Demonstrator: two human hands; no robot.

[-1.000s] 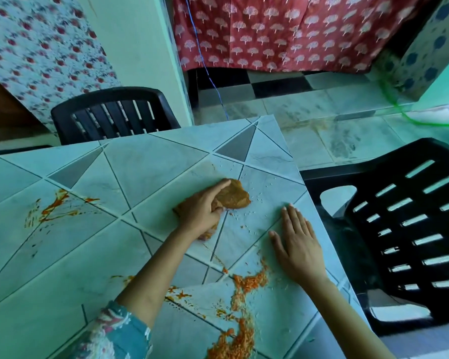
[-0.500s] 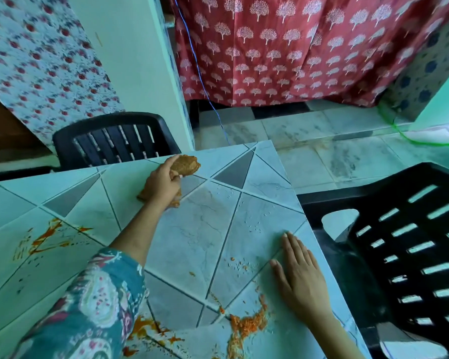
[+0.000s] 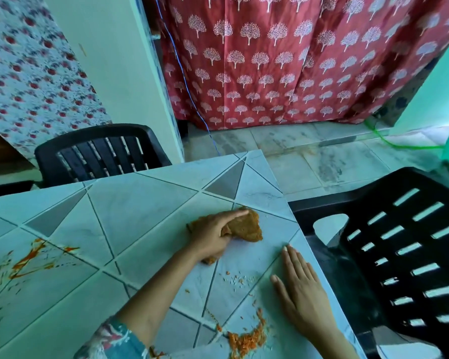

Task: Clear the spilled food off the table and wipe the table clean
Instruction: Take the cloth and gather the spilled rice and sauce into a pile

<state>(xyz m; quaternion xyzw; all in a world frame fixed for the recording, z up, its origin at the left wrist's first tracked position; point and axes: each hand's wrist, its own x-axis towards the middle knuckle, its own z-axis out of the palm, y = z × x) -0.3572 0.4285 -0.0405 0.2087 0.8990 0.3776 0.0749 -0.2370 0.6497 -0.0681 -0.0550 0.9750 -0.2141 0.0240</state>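
My left hand [image 3: 213,235] presses a brown wiping cloth [image 3: 245,227] flat on the pale tiled table [image 3: 140,203], near its far right side. My right hand [image 3: 300,291] lies flat, fingers apart, on the table by the right edge and holds nothing. A heap of orange spilled food [image 3: 246,339] sits near the front edge, below my right hand. Scattered rice grains and crumbs [image 3: 235,278] lie between the two hands. An orange sauce smear [image 3: 34,257] stains the left part of the table.
A black plastic chair [image 3: 101,151] stands behind the table at the back left. Another black chair [image 3: 399,250] stands close against the right edge. A red patterned curtain [image 3: 296,60] hangs behind, above a marble floor [image 3: 322,156].
My left hand swept the cloth to the far left corner and has come back to the right side of the table. My right hand stayed flat near the right edge.
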